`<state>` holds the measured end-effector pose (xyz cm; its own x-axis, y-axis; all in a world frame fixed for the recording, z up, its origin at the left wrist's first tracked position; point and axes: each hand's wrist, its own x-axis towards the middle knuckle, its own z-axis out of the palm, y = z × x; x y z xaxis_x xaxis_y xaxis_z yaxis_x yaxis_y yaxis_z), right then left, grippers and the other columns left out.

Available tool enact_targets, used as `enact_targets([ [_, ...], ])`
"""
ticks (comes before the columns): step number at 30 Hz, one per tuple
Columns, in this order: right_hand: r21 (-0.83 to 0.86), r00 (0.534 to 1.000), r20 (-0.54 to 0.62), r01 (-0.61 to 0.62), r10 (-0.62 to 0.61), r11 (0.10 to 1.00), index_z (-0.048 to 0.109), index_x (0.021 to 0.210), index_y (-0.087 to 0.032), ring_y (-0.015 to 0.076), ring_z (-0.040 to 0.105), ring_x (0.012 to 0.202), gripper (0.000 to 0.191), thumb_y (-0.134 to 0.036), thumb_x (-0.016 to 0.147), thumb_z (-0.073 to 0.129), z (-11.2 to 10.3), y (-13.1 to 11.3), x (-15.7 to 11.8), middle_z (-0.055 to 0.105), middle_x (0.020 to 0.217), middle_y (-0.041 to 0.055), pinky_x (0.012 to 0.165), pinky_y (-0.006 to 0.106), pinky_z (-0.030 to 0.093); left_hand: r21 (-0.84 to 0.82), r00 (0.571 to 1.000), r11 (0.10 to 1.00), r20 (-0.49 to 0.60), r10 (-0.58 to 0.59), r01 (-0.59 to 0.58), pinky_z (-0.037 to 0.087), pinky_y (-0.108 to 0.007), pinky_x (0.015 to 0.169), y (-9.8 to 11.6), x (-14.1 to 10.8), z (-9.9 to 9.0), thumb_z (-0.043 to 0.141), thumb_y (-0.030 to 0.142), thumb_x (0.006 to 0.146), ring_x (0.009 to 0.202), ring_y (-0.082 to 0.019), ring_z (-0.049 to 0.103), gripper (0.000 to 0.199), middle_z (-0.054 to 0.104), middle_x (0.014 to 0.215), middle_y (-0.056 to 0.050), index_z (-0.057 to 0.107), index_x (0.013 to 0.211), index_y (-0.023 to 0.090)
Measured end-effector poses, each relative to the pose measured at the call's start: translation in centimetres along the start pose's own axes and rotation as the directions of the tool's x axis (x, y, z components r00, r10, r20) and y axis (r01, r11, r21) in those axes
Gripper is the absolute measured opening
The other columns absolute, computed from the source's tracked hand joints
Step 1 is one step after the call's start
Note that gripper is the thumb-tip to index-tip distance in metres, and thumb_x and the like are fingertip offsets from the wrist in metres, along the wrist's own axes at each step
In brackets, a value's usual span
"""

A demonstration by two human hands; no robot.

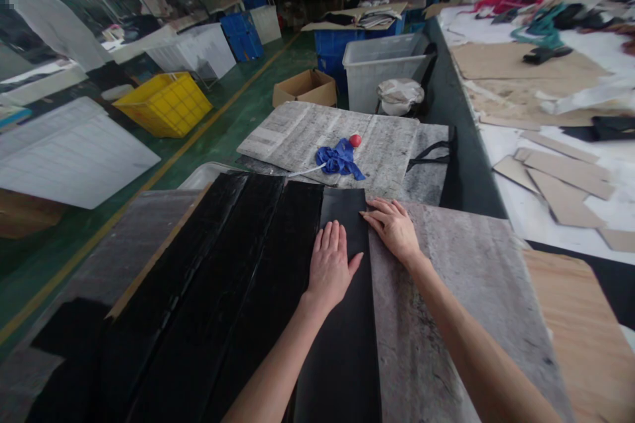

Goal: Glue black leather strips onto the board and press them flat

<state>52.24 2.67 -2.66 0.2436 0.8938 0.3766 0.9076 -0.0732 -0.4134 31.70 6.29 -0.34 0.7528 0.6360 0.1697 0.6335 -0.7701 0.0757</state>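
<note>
Several long black strips [253,244] lie side by side on a worn grey board [446,277]. My left hand [332,264] rests flat on the rightmost, matte dark strip [360,317], with fingers extended and thumb out to the right. At the far right corner of that strip is my right hand [393,226], its fingertips touching the strip's edge and the board beside it. The fingers of my right hand are slightly bent; whether anything thin is between thumb and forefinger cannot be made out.
Beyond the strips, a blue cloth [340,158] and a red ball [355,140] sit on a grey sheet [292,132]. Cardboard pieces [565,172] cover the right table. A yellow crate [166,102] and white bins [74,152] stand left, near a person [59,26].
</note>
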Motion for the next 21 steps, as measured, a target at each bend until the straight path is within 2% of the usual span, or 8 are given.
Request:
enact_targets([
  [8, 0.005, 1.000, -0.007, -0.006, 0.006, 1.000, 0.077, 0.109, -0.031, 0.0253, 0.059, 0.131, 0.028, -0.040, 0.103, 0.051, 0.0, 0.0, 0.0, 0.070, 0.132, 0.0027, 0.116, 0.054, 0.039, 0.013, 1.000, 1.000, 0.004, 0.007, -0.007, 0.034, -0.049, 0.123, 0.0, -0.4, 0.2, 0.041, 0.050, 0.104, 0.150, -0.034, 0.038, 0.068, 0.042, 0.158, -0.025, 0.044, 0.148, -0.001],
  [13, 0.017, 1.000, 0.008, -0.007, 0.007, 1.000, 0.077, 0.110, -0.032, 0.0258, 0.057, 0.133, 0.027, -0.040, 0.102, 0.052, 0.3, 0.0, 0.0, 0.069, 0.134, 0.0022, 0.116, 0.054, 0.038, -0.016, 1.000, 1.000, -0.025, 0.001, -0.001, 0.035, -0.051, 0.122, -0.1, -0.6, 0.4, 0.040, 0.049, 0.104, 0.151, -0.032, 0.036, 0.064, 0.042, 0.159, -0.023, 0.043, 0.150, 0.004],
  [16, 0.109, 0.999, -0.023, -0.037, 0.040, 0.993, 0.078, 0.107, -0.032, 0.0264, 0.059, 0.131, 0.032, -0.043, 0.103, 0.049, 0.0, 0.4, 0.1, 0.071, 0.130, 0.0029, 0.118, 0.056, 0.037, -0.029, 0.999, 1.000, -0.037, -0.003, 0.002, 0.036, -0.052, 0.122, -0.1, -0.6, 0.5, 0.041, 0.049, 0.104, 0.150, -0.032, 0.037, 0.063, 0.043, 0.158, -0.022, 0.043, 0.150, 0.006],
  [19, 0.256, 0.985, -0.116, -0.095, 0.128, 0.962, 0.078, 0.109, -0.029, 0.0269, 0.060, 0.130, 0.036, -0.046, 0.102, 0.047, -1.2, 0.8, 0.1, 0.069, 0.133, 0.0063, 0.113, 0.051, 0.046, -0.029, 0.999, 1.000, -0.035, -0.008, 0.007, 0.036, -0.051, 0.122, -0.1, -0.6, 0.5, 0.041, 0.049, 0.104, 0.150, -0.032, 0.037, 0.063, 0.045, 0.157, -0.022, 0.044, 0.149, 0.005],
  [21, 0.283, 0.987, -0.112, -0.078, 0.114, 0.956, 0.076, 0.115, -0.029, 0.0268, 0.060, 0.130, 0.035, -0.046, 0.102, 0.048, -2.2, 0.8, -0.3, 0.068, 0.135, 0.0067, 0.112, 0.048, 0.047, -0.023, 0.999, 1.000, -0.031, -0.011, 0.010, 0.035, -0.050, 0.123, -0.1, -0.7, 0.5, 0.041, 0.049, 0.104, 0.150, -0.032, 0.037, 0.064, 0.044, 0.158, -0.022, 0.044, 0.149, 0.004],
])
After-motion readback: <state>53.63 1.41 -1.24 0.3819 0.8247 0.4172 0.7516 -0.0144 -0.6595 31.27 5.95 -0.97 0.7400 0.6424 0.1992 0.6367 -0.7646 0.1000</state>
